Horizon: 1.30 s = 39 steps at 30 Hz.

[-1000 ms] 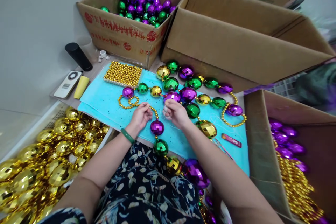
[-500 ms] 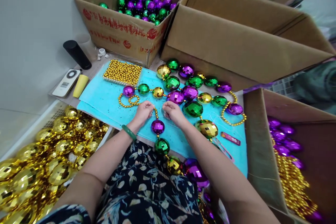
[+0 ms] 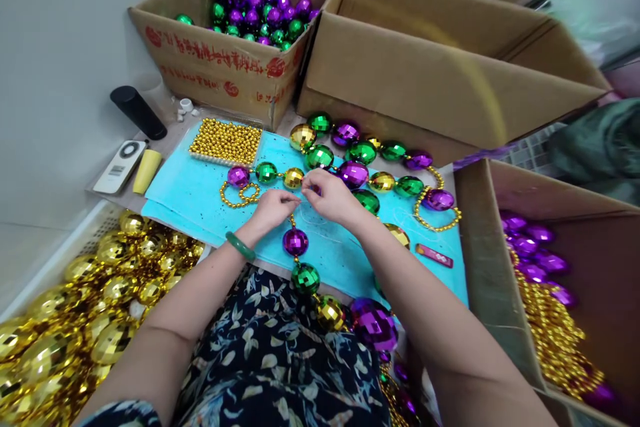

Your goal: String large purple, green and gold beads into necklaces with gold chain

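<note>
My left hand (image 3: 274, 208), a green bangle at its wrist, pinches the top of a bead necklace (image 3: 295, 241) between thumb and fingertips. From there small gold beads, then big faceted purple, green and gold beads hang over the table edge to my lap. My right hand (image 3: 327, 195) is closed in a pinch just right of the left fingertips, a little higher. A thin clear thread (image 3: 320, 221) loops on the blue cloth (image 3: 340, 260) beneath it; the thread's end at the fingers is too fine to see clearly. Behind the hands lies another large-bead string (image 3: 354, 174), partly hidden by my right hand.
A tray of small gold beads (image 3: 226, 141) stands at the back left. Cardboard boxes (image 3: 220, 67) line the back, another box (image 3: 493, 267) stands right. A crate of gold beads (image 3: 117, 287) is at left. A red-pink packet (image 3: 434, 255) lies on the cloth.
My right hand has moved up and left, close to the left fingertips, covering part of the bead string behind. My left hand stays pinched on the necklace. The whole view has shifted slightly.
</note>
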Available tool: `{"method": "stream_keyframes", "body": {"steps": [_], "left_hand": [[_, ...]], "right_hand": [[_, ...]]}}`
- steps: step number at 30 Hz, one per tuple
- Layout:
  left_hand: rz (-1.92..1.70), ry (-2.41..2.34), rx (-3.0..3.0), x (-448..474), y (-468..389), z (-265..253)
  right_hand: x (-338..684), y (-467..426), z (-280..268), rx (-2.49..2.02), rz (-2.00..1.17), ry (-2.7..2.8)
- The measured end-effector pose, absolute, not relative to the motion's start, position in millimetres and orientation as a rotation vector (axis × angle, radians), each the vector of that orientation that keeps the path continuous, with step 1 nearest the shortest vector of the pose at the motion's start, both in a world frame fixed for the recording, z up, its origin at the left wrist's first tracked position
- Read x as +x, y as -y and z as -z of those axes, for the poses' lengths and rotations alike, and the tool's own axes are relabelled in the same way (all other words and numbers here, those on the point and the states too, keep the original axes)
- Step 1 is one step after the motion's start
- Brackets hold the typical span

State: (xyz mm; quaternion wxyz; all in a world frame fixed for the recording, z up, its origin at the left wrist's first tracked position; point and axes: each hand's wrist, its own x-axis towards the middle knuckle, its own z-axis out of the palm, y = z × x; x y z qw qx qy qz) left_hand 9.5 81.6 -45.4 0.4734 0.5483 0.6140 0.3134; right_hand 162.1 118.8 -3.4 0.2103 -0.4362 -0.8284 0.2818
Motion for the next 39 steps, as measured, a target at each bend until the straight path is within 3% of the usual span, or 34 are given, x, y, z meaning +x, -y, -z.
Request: {"method": "stream_keyframes", "body": {"steps": [9, 15, 19, 22, 30, 39], "left_hand": [[-0.801, -1.397, 1.193, 9.6, -77.8, 48.4], [-0.829, -1.357, 0.913, 7.4, -75.1, 39.3], [-0.834, -1.319, 0.853, 5.0, -74.7, 42.6], [-0.802, -1.332, 1.028, 0.5, -75.6, 49.0], [-0.932, -1.298, 2.013, -13.0, -73.4, 62.5], [-1.175, -1.397, 1.884, -4.2, -64.8, 77.6]], "right_hand": [[144.1, -129.1, 11.0, -1.406, -0.82, 2.285], [159.8, -116.8, 16.5, -1.607, -1.14, 2.275], [162.2, -97.6, 17.6, -1.562, -1.08, 2.306], [160.0, -90.8, 20.5, -1.476, -1.141, 2.343], [152.8, -105.9, 44.9, -1.663, -1.576, 1.677], [150.6, -104.0, 56.3, -1.447, -2.011, 1.326]]}}
